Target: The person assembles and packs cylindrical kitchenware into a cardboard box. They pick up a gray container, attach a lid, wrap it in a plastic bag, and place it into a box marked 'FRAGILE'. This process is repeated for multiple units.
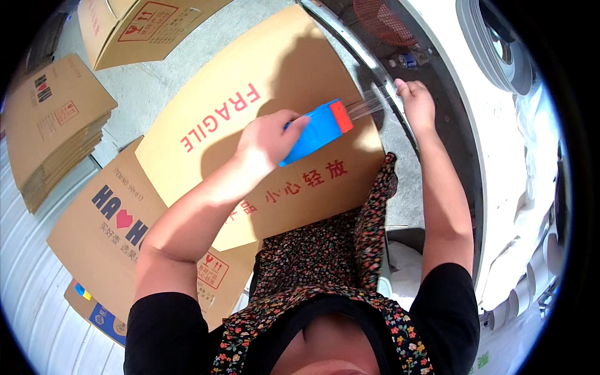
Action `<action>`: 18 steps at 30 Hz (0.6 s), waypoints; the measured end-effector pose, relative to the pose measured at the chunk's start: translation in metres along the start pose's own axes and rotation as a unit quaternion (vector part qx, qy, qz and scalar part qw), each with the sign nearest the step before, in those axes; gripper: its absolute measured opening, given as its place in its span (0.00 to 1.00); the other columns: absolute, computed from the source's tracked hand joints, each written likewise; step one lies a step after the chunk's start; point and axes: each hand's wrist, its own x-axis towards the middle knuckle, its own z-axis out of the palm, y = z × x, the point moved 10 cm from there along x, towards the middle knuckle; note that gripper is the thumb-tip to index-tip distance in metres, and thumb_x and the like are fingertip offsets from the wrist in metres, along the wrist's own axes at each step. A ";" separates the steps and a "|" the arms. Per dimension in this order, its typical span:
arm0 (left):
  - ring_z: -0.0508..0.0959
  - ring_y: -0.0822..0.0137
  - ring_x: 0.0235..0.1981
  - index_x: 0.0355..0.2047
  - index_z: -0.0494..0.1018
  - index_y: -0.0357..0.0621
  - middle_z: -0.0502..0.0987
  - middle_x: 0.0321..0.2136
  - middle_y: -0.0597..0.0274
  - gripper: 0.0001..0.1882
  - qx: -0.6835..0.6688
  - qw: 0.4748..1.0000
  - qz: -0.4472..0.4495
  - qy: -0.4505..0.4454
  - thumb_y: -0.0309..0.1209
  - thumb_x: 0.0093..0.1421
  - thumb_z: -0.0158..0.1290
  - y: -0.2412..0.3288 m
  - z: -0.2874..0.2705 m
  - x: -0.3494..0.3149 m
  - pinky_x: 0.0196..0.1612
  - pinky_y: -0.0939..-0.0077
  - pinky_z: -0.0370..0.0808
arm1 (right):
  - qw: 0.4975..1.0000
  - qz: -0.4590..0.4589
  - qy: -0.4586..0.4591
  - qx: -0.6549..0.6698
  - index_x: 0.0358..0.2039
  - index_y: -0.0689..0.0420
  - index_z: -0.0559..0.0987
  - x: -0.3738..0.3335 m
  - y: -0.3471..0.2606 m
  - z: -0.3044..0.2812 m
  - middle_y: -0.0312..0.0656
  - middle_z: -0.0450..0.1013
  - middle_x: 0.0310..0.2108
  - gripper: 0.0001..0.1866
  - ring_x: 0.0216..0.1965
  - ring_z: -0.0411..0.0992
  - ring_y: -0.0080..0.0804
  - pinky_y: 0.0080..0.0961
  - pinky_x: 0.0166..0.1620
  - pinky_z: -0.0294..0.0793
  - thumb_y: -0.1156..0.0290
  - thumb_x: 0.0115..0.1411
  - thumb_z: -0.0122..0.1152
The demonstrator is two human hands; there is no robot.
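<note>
My left hand [265,137] is closed around a blue tape dispenser [312,134] with a red front end, held above a large flattened cardboard carton [187,178]. From the red end a strip of clear tape [367,109] stretches rightward to my right hand [417,107]. The fingers of that hand are pinched together, past the carton's right edge. The carton bears red printing and lies tilted in front of my body, its lower edge against my flowered apron [312,256]. Shadows of my arm and head fall across the board.
A stack of flattened cartons [62,125] stands at the far left, with another carton [153,28] at the top. More printed cardboard [94,219] lies lower left. Beyond a curved metal edge [356,47] on the right are a red basket [382,22], a plastic bottle [406,60] and a white surface [459,75].
</note>
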 end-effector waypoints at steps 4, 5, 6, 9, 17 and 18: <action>0.76 0.56 0.27 0.33 0.73 0.39 0.75 0.24 0.48 0.18 0.066 0.998 -0.002 -0.021 0.43 0.61 0.44 0.022 0.014 0.021 0.33 0.68 0.72 | 0.987 0.103 -0.120 0.008 0.36 0.59 0.76 0.027 0.099 0.159 0.51 0.72 0.39 0.22 0.45 0.68 0.46 0.38 0.47 0.66 0.52 0.59 0.44; 0.76 0.54 0.26 0.31 0.73 0.39 0.75 0.23 0.49 0.19 0.065 0.998 0.027 -0.005 0.43 0.61 0.44 0.022 0.014 0.020 0.32 0.65 0.72 | 0.976 0.128 -0.173 -0.046 0.40 0.59 0.74 0.032 0.115 0.193 0.53 0.71 0.44 0.23 0.51 0.65 0.49 0.40 0.52 0.62 0.53 0.59 0.41; 0.77 0.53 0.25 0.29 0.73 0.39 0.75 0.22 0.49 0.19 0.065 0.997 0.049 0.016 0.44 0.61 0.43 0.020 0.011 0.018 0.31 0.63 0.73 | 0.970 0.105 -0.200 -0.093 0.43 0.59 0.73 0.032 0.114 0.198 0.54 0.70 0.44 0.22 0.50 0.65 0.49 0.39 0.52 0.63 0.55 0.60 0.41; 0.76 0.51 0.25 0.29 0.74 0.40 0.75 0.21 0.49 0.20 0.067 0.993 0.081 0.059 0.45 0.60 0.43 0.019 0.005 0.014 0.30 0.61 0.72 | 0.990 -0.015 -0.137 -0.034 0.42 0.63 0.74 0.031 0.071 0.160 0.58 0.70 0.42 0.20 0.45 0.69 0.50 0.34 0.48 0.66 0.59 0.60 0.45; 0.77 0.49 0.29 0.29 0.76 0.43 0.76 0.25 0.48 0.19 0.094 0.992 0.072 0.050 0.45 0.57 0.44 0.004 0.001 0.016 0.35 0.59 0.73 | 0.851 0.187 -0.308 0.381 0.56 0.65 0.61 -0.056 -0.055 0.120 0.51 0.65 0.52 0.39 0.52 0.66 0.34 0.30 0.55 0.65 0.40 0.61 0.35; 0.77 0.50 0.29 0.28 0.76 0.43 0.77 0.25 0.48 0.20 0.084 0.992 0.080 0.041 0.45 0.57 0.44 0.000 0.000 0.015 0.35 0.58 0.73 | 0.828 0.225 -0.304 0.415 0.55 0.64 0.61 -0.055 -0.052 0.132 0.50 0.67 0.49 0.40 0.48 0.70 0.36 0.33 0.50 0.71 0.38 0.60 0.32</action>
